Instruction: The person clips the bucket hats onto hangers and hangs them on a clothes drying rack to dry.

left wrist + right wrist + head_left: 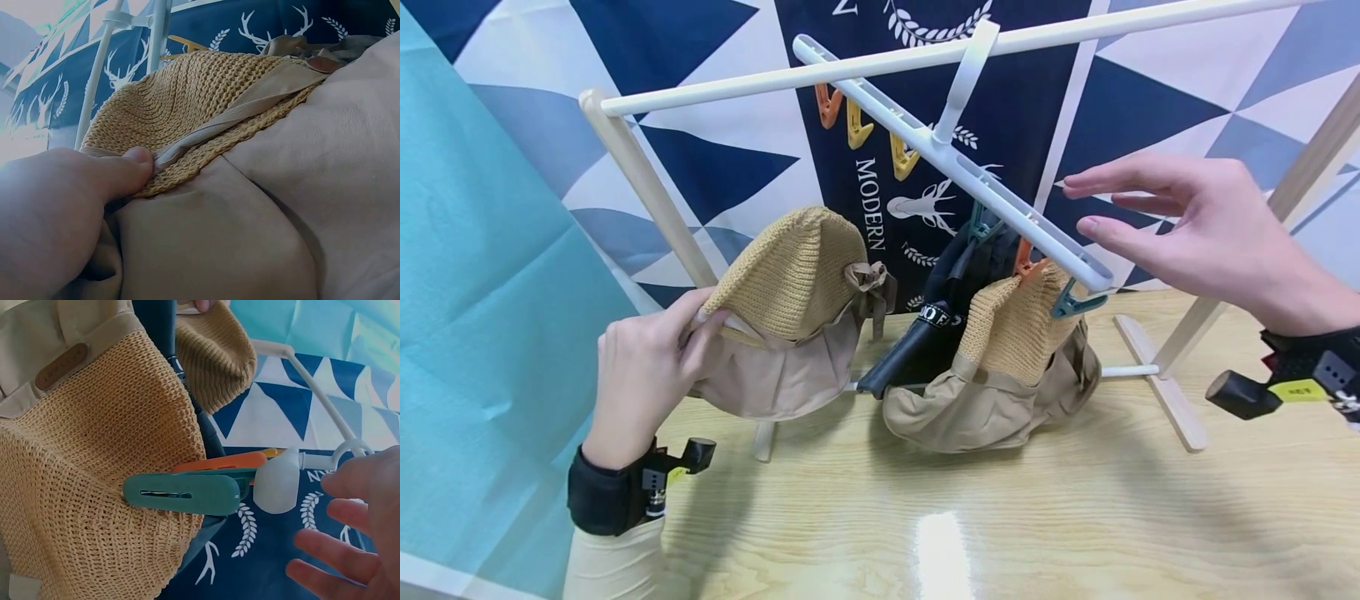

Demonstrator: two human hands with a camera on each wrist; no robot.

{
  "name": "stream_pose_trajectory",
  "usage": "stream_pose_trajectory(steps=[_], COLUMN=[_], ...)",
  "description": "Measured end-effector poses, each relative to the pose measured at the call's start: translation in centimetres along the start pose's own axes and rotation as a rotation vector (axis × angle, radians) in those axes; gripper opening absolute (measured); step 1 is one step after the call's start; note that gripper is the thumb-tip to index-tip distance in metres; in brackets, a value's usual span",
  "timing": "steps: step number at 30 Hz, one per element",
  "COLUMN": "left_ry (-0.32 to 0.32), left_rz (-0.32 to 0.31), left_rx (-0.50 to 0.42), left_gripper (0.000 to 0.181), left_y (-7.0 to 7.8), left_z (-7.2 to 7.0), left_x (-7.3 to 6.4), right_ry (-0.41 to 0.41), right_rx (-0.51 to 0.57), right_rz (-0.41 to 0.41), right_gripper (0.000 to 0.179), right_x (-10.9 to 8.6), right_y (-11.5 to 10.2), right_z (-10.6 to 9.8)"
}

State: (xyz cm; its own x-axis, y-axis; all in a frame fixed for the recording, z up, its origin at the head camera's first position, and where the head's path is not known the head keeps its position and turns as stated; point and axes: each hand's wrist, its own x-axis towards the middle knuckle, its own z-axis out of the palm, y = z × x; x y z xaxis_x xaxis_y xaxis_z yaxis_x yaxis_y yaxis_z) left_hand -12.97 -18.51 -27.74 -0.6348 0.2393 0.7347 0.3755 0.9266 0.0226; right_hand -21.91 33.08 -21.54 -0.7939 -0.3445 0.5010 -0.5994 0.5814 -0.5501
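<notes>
My left hand [651, 367] pinches the fabric band of a straw-knit hat [793, 275] with a beige cloth brim and a bow, left of the hanger. In the left wrist view the thumb presses on the hat's band [206, 134]. My right hand [1206, 225], fingers spread and holding nothing, is raised beside the near end of a white clip hanger [1000, 196]. A second straw-and-beige hat [1022, 333] hangs there from an orange clip [1027, 260] and a teal clip [1075, 302]. Behind it hangs a dark cap-like item [932, 325], partly hidden, on another teal clip [982, 223].
The hanger hooks over a white rail [880, 64] on a wooden stand [647, 196]. An orange clip [828, 106] and two yellow clips [858, 125] hang at its far end. Below lies a wood-grain table [850, 517]; a turquoise cloth [482, 333] is at left.
</notes>
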Motion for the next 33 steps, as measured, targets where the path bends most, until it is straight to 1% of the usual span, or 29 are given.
stream_pose_trajectory(steps=[4, 7, 12, 19, 23, 26, 33], left_ry=[-0.041, -0.065, -0.073, -0.105, -0.109, -0.115, -0.142], left_rz=[-0.001, 0.01, 0.032, 0.04, 0.048, 0.058, 0.084], left_rx=[-0.001, -0.001, -0.003, -0.045, -0.057, -0.061, -0.071], left_gripper=[0.027, 0.028, 0.025, 0.024, 0.027, 0.029, 0.024], left_y=[0.0, 0.1, 0.2, 0.6, 0.7, 0.8, 1.3], left_z=[-0.2, -0.2, 0.1, 0.9, 1.2, 1.4, 2.0], left_x=[0.5, 0.9, 1.5, 1.9, 2.0, 2.2, 3.0], right_ry=[0.001, 0.001, -0.002, -0.019, -0.023, -0.02, -0.023], right_rx=[0.004, 0.001, 0.03, 0.02, 0.019, 0.017, 0.005], right_rz=[-0.013, -0.023, -0.027, -0.049, -0.059, -0.051, -0.036], right_gripper=[0.045, 0.046, 0.047, 0.048, 0.047, 0.046, 0.042], right_x=[0.0, 0.0, 0.0, 0.1, 0.2, 0.3, 1.0], right_y=[0.1, 0.2, 0.5, 0.9, 1.0, 1.3, 2.0], right_z=[0.0, 0.0, 0.0, 0.2, 0.3, 0.3, 0.1])
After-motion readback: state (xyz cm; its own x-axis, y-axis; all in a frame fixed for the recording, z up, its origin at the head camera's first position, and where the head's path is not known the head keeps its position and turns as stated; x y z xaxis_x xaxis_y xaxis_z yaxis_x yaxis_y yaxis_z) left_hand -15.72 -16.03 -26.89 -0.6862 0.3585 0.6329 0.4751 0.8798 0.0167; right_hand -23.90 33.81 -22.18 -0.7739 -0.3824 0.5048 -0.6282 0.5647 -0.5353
